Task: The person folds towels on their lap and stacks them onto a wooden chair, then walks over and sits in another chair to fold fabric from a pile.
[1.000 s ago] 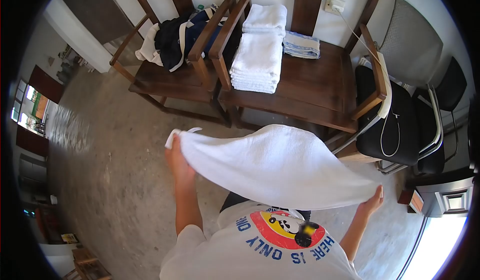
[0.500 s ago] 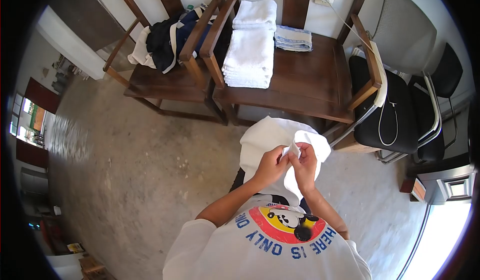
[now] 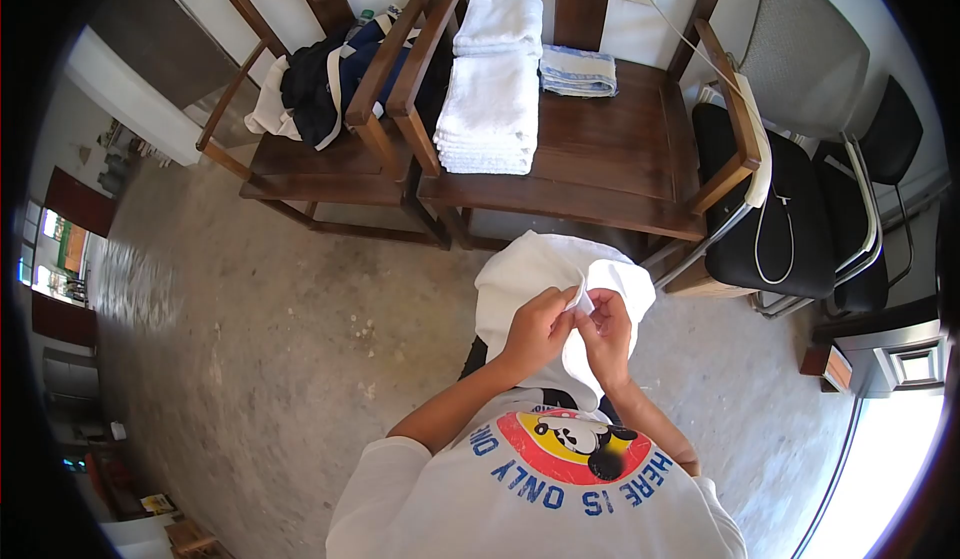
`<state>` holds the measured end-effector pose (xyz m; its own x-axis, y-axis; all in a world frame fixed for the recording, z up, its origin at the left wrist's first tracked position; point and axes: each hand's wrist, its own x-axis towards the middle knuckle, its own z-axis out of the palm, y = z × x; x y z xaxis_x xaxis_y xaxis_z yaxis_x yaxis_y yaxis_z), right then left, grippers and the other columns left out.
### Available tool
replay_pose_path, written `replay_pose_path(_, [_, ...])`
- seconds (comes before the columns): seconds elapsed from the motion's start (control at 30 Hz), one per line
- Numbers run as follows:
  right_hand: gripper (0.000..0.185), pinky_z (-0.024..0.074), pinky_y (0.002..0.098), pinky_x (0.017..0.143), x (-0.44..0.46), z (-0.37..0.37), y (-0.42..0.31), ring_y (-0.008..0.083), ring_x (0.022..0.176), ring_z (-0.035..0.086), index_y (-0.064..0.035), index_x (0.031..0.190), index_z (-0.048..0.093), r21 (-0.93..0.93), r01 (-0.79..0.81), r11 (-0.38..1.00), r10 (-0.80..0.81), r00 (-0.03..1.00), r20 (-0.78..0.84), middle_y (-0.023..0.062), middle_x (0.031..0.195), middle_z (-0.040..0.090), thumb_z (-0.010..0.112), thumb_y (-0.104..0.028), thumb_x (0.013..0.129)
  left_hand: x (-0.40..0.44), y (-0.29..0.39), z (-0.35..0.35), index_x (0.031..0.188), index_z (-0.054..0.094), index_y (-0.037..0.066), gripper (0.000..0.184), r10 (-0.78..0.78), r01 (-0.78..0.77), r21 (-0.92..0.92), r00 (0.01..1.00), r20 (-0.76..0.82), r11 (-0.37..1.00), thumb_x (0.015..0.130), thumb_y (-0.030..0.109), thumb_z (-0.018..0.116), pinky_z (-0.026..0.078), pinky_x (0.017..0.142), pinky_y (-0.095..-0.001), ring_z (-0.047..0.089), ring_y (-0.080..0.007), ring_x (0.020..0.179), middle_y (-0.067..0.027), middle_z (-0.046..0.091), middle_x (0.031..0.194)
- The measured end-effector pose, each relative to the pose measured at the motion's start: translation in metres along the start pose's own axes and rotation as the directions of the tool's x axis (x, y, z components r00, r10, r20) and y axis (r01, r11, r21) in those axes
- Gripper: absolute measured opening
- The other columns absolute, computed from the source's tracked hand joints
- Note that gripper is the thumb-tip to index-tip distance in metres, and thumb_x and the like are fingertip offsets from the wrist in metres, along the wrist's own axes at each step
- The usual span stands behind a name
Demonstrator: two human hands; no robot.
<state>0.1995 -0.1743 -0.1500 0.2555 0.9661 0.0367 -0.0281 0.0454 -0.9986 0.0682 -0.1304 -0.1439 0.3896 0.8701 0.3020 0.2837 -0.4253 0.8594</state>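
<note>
A white towel [image 3: 520, 269] lies draped over my lap, with folds hanging toward the floor. My left hand [image 3: 541, 331] pinches a raised edge of it between thumb and fingers. Close beside it, my right hand [image 3: 606, 334] grips the same bunched edge, fingertips nearly meeting those of the left. A small upright fold of white fabric shows between the two hands. The exact finger contact is partly hidden.
Ahead stands a wooden bench [image 3: 640, 149] bearing a stack of folded white towels [image 3: 488, 109] and a blue-patterned folded towel [image 3: 579, 71]. A wooden armchair [image 3: 320, 171] at left holds dark clothing [image 3: 310, 89]. Black chairs [image 3: 765, 219] and a white cable [image 3: 765, 259] are at right.
Both hands stay on the towel's edge. The pinched fold has turned more upright, and the fingers have shifted slightly. The whole view has moved a little.
</note>
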Motion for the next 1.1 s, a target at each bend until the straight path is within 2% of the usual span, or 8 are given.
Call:
replay_pose_path(0.17, [0.031, 0.0474, 0.0271, 0.079, 0.000, -0.002, -0.003, 0.0142, 0.086, 0.058, 0.0048, 0.112, 0.050, 0.030, -0.013, 0.999, 0.011, 0.998, 0.064, 0.0094, 0.097, 0.059, 0.052, 0.008, 0.081, 0.003, 0.004, -0.005, 0.115, 0.057, -0.001, 0.038, 0.001, -0.002, 0.013, 0.999, 0.054, 1.000, 0.077, 0.001, 0.061, 0.047, 0.060, -0.0337, 0.058, -0.0285, 0.067, -0.0142, 0.056, 0.083])
replay_pose_path(0.37, [0.033, 0.0478, 0.0290, 0.083, 0.002, -0.004, -0.011, 0.0163, 0.089, 0.059, 0.0043, 0.113, 0.050, 0.207, -0.088, 0.974, 0.066, 0.992, 0.110, 0.0101, 0.097, 0.059, 0.049, 0.009, 0.081, 0.002, 0.002, -0.003, 0.117, 0.056, 0.001, 0.040, 0.008, -0.007, -0.022, 0.997, 0.072, 1.000, 0.078, 0.000, 0.062, 0.046, 0.062, -0.0333, 0.057, -0.0284, 0.070, -0.0137, 0.056, 0.084])
replay_pose_path(0.57, [0.031, 0.0494, 0.0285, 0.079, 0.002, -0.002, -0.007, 0.0163, 0.084, 0.061, 0.0026, 0.112, 0.052, 0.055, -0.015, 0.998, 0.011, 0.998, 0.055, 0.0098, 0.096, 0.059, 0.056, 0.008, 0.081, -0.002, -0.012, 0.001, 0.112, 0.060, 0.001, 0.032, -0.014, 0.018, -0.064, 0.998, 0.062, 0.998, 0.081, -0.001, 0.061, 0.043, 0.059, -0.0312, 0.054, -0.0244, 0.065, -0.0115, 0.054, 0.077])
replay_pose_path(0.67, [0.026, 0.0506, 0.0275, 0.075, 0.007, -0.007, -0.018, 0.0168, 0.082, 0.061, 0.0009, 0.103, 0.059, -0.319, 0.249, 0.914, -0.230, 0.968, 0.098, 0.0098, 0.096, 0.059, 0.063, 0.007, 0.078, -0.002, -0.013, 0.000, 0.107, 0.062, 0.000, 0.025, -0.022, 0.028, -0.089, 0.998, 0.067, 0.996, 0.082, -0.001, 0.060, 0.043, 0.058, -0.0308, 0.054, -0.0234, 0.063, -0.0115, 0.054, 0.074])
replay_pose_path(0.77, [0.022, 0.0516, 0.0269, 0.072, 0.012, -0.009, -0.031, 0.0184, 0.081, 0.062, 0.0005, 0.094, 0.062, -0.359, 0.365, 0.859, -0.320, 0.930, 0.182, 0.0101, 0.096, 0.057, 0.068, 0.007, 0.074, -0.003, -0.009, -0.005, 0.099, 0.062, -0.002, 0.016, -0.053, 0.061, -0.065, 0.992, 0.110, 0.996, 0.083, -0.001, 0.059, 0.043, 0.058, -0.0298, 0.054, -0.0213, 0.062, -0.0113, 0.055, 0.073])
replay_pose_path(0.93, [0.024, 0.0534, 0.0274, 0.069, 0.020, -0.012, -0.026, 0.0200, 0.079, 0.061, 0.0000, 0.090, 0.061, -0.277, 0.369, 0.887, -0.309, 0.921, 0.238, 0.0104, 0.093, 0.056, 0.071, 0.009, 0.070, -0.005, -0.008, -0.007, 0.088, 0.059, -0.002, 0.007, -0.112, 0.143, -0.168, 0.977, 0.179, 0.975, 0.082, 0.001, 0.059, 0.044, 0.060, -0.0269, 0.054, -0.0146, 0.064, -0.0083, 0.056, 0.074])
replay_pose_path(1.03, [0.021, 0.0535, 0.0275, 0.069, 0.019, -0.015, -0.025, 0.0210, 0.081, 0.061, 0.0009, 0.088, 0.060, -0.267, 0.354, 0.897, -0.285, 0.922, 0.262, 0.0110, 0.093, 0.056, 0.069, 0.010, 0.072, -0.003, -0.004, -0.015, 0.092, 0.061, -0.003, 0.012, -0.121, 0.200, -0.278, 0.953, 0.279, 0.939, 0.082, 0.004, 0.060, 0.044, 0.062, -0.0253, 0.054, -0.0109, 0.068, -0.0048, 0.057, 0.076])
replay_pose_path(1.1, [0.019, 0.0532, 0.0277, 0.069, 0.018, -0.017, -0.025, 0.0210, 0.080, 0.061, 0.0013, 0.087, 0.060, -0.278, 0.390, 0.878, -0.307, 0.904, 0.299, 0.0113, 0.094, 0.055, 0.069, 0.010, 0.073, -0.006, -0.012, -0.012, 0.097, 0.062, -0.004, 0.017, -0.160, 0.261, -0.332, 0.939, 0.304, 0.907, 0.088, 0.009, 0.056, 0.044, 0.063, -0.0238, 0.055, -0.0086, 0.071, -0.0036, 0.059, 0.079])
